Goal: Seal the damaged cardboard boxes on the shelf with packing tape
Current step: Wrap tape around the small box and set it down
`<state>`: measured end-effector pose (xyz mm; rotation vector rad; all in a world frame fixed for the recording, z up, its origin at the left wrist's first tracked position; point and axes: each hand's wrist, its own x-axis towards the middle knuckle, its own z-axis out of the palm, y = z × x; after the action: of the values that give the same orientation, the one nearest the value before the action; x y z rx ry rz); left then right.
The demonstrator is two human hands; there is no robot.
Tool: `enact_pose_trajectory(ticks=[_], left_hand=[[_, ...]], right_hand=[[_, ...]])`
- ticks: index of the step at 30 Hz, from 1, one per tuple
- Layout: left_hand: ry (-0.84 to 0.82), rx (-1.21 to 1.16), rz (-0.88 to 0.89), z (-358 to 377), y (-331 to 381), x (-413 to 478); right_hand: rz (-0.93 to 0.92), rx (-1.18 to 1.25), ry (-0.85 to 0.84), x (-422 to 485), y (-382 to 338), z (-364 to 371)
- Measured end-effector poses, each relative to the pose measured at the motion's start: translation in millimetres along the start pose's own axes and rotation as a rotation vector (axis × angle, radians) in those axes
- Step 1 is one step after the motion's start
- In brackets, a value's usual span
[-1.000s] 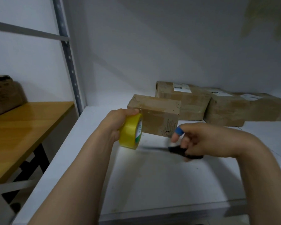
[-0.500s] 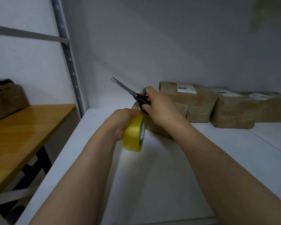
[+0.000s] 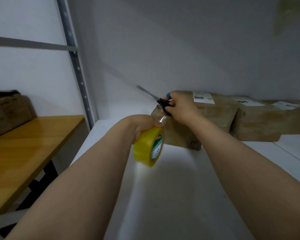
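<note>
The left hand [image 3: 142, 124] clamps its fingers round the yellow tape roll [image 3: 148, 147], a short strip [image 3: 161, 119] drawn to the nearest cardboard box [image 3: 178, 134] — toward the back left corner of the shelf [image 3: 163, 196]. The right hand [image 3: 180, 108] grips black scissors [image 3: 164, 105], fingers curled in the handles and blades raised; cutting looks to be the step in hand — it calls for lowering the blades onto that strip.
</note>
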<state>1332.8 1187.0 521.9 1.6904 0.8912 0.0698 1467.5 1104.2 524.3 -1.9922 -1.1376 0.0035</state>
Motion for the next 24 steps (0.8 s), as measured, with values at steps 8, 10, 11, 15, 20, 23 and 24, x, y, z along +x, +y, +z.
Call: enact_pose_trajectory(ticks=[8,10,11,15,20,23,24], left_hand=[[0.009,-0.127,-0.039,6,4,-6],[0.012,-0.147,-0.041,9,5,-5],[0.011,-0.156,-0.045,10,5,-5],[0.0,-0.173,-0.051,12,4,5],[-0.051,-0.16,-0.071,7,2,7],[-0.053,-0.149,-0.056,5,2,7],[-0.051,-0.143,-0.053,5,2,6]], right_hand=[[-0.033,0.441,-0.368,-48,12,-68],[-0.06,0.318,-0.339,-54,14,-84],[-0.061,0.282,-0.316,-55,15,-91],[-0.043,0.183,-0.565,-64,11,-104],[0.103,0.208,-0.601,-66,31,-109],[0.159,0.156,-0.648,-66,39,-109],[0.168,0.152,-0.648,-66,39,-108]])
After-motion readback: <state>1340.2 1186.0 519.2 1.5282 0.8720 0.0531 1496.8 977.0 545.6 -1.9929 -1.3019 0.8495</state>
